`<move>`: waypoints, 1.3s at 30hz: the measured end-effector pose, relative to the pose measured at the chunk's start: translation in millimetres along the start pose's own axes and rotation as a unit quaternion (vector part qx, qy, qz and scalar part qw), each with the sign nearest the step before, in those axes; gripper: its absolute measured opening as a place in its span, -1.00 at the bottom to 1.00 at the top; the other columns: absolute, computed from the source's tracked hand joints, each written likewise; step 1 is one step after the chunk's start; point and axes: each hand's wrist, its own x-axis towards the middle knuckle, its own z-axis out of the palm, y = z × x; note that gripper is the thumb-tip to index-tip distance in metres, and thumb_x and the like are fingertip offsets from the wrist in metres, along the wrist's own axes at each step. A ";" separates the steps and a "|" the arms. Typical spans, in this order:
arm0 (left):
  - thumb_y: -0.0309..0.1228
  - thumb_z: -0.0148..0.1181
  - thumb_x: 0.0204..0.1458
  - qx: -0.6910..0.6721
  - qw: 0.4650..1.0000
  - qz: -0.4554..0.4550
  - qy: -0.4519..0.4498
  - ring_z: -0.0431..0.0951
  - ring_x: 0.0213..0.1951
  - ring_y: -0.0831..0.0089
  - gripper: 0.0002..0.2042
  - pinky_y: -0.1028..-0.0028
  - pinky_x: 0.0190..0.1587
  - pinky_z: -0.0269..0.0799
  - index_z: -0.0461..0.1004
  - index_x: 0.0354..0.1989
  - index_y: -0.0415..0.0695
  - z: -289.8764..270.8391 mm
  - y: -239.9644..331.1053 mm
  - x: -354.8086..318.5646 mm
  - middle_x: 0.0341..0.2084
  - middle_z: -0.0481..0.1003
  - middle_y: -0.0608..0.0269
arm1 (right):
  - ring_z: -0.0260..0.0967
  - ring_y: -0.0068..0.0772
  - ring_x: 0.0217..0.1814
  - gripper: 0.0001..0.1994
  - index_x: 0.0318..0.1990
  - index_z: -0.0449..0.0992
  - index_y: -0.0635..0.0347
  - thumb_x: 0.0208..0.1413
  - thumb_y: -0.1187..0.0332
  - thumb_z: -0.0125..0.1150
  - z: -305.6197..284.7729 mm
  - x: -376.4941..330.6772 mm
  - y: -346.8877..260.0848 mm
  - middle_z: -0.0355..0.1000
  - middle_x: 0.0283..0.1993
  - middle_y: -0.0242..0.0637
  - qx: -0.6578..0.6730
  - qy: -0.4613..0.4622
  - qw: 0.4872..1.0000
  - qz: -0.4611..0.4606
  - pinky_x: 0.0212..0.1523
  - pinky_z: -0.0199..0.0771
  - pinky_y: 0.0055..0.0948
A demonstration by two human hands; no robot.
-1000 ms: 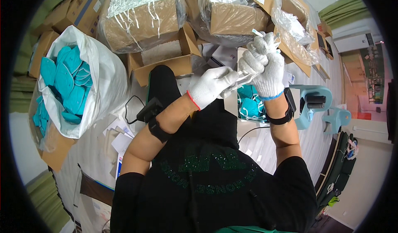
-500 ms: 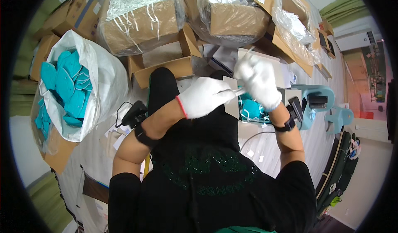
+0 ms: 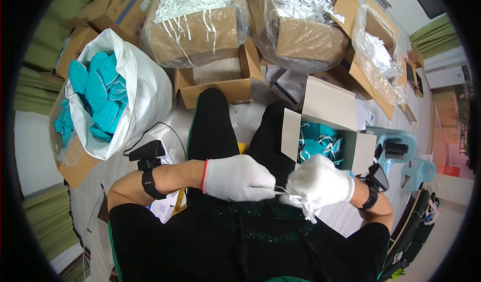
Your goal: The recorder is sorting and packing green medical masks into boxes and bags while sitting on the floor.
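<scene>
- Gloved left hand [image 3: 238,177] and right hand [image 3: 318,183] meet over the lap, fingers of both pinched narrow on a white strap [image 3: 280,191] stretched between them.
- Just beyond the right fingers stands an open box [image 3: 325,106] of teal masks [image 3: 318,144].
- Far left of the left fingers, a white sack [image 3: 145,89] holds more.

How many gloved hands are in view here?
2: the left hand and the right hand, both in white knit gloves, meet over the lap, pinching small white strips. No other hands show.
</scene>
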 end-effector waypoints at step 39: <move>-0.36 0.11 0.08 0.154 0.768 -0.278 0.556 0.54 -0.23 0.07 -0.83 0.24 -0.20 0.47 0.50 -0.30 -0.21 93.5 -179.4 -38.6 -0.31 0.50 0.03 | 0.31 -0.30 0.08 -0.45 0.00 0.38 0.19 0.25 -0.15 -0.18 151.6 111.4 121.6 0.41 0.00 -0.23 0.840 0.352 0.398 0.114 0.17 0.23 -0.32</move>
